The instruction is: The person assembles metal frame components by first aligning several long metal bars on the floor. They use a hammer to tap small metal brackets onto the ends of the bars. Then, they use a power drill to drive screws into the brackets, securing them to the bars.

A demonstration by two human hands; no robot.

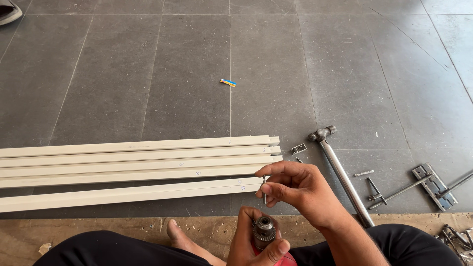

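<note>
Just above the drill chuck [264, 229], which my left hand [256, 244] gripped, my right hand [295, 186] pinched a thin, stiff, light drill bit [264, 191] mid-shank; probably slippery.

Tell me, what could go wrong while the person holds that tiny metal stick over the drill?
The thin drill bit is pinched only by the right hand's fingertips, so it might slip and roll away on the floor. The left hand wraps the drill's chuck; if it spun, fingers could get hurt. A bare foot lies close by.
</note>
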